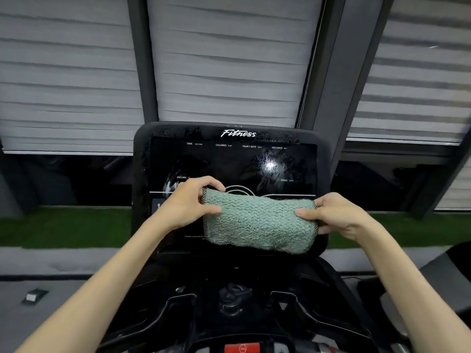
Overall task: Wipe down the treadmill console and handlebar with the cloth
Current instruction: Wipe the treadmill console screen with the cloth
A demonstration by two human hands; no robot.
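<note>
A green knitted cloth (pixel 260 221), folded into a thick pad, is held in front of the lower half of the black treadmill console (pixel 229 159). My left hand (pixel 190 203) grips the cloth's left edge, thumb on the front. My right hand (pixel 336 216) grips its right edge the same way. The console's dark screen is off and shows wet smears and droplets, with a bright light reflection at the upper right. Black handlebars (pixel 163 314) curve below the console between my forearms. The cloth hides the console's lower middle.
A red stop button (pixel 242 348) sits at the bottom centre. Grey window blinds (pixel 229 59) and dark frame posts fill the background. A strip of green turf (pixel 63 225) and a grey floor lie beyond the console; a small dark object (pixel 34 296) lies at lower left.
</note>
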